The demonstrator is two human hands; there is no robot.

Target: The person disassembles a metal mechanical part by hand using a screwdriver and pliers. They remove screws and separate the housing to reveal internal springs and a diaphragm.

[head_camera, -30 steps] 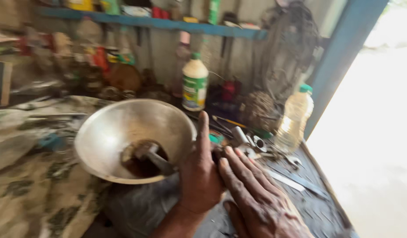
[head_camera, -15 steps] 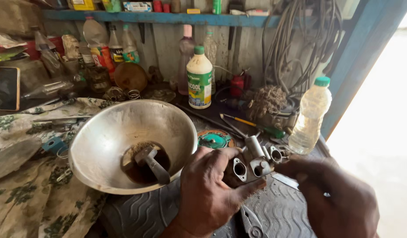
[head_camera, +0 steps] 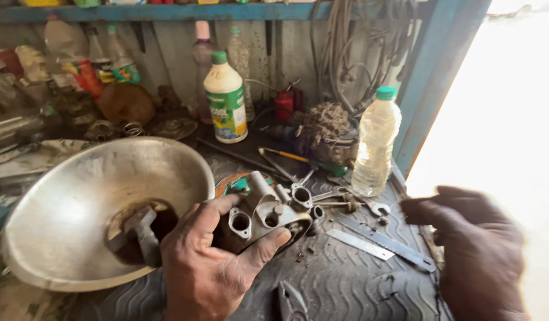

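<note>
Grasping a grey metal engine part (head_camera: 265,211) at lower centre, the left hand (head_camera: 212,267) held its grip clenched around it beside the metal bowl (head_camera: 66,202); the right hand (head_camera: 470,249), lower right, hovered released, empty.

A large metal bowl (head_camera: 78,202) sits at the left of the worktop (head_camera: 346,285), holding dark residue and a small metal piece. A white bottle with green cap (head_camera: 226,98) stands at the rear. A clear plastic bottle (head_camera: 375,142) stands right. Flat metal strips (head_camera: 375,241) and pliers (head_camera: 291,302) lie on the ribbed mat.
</note>
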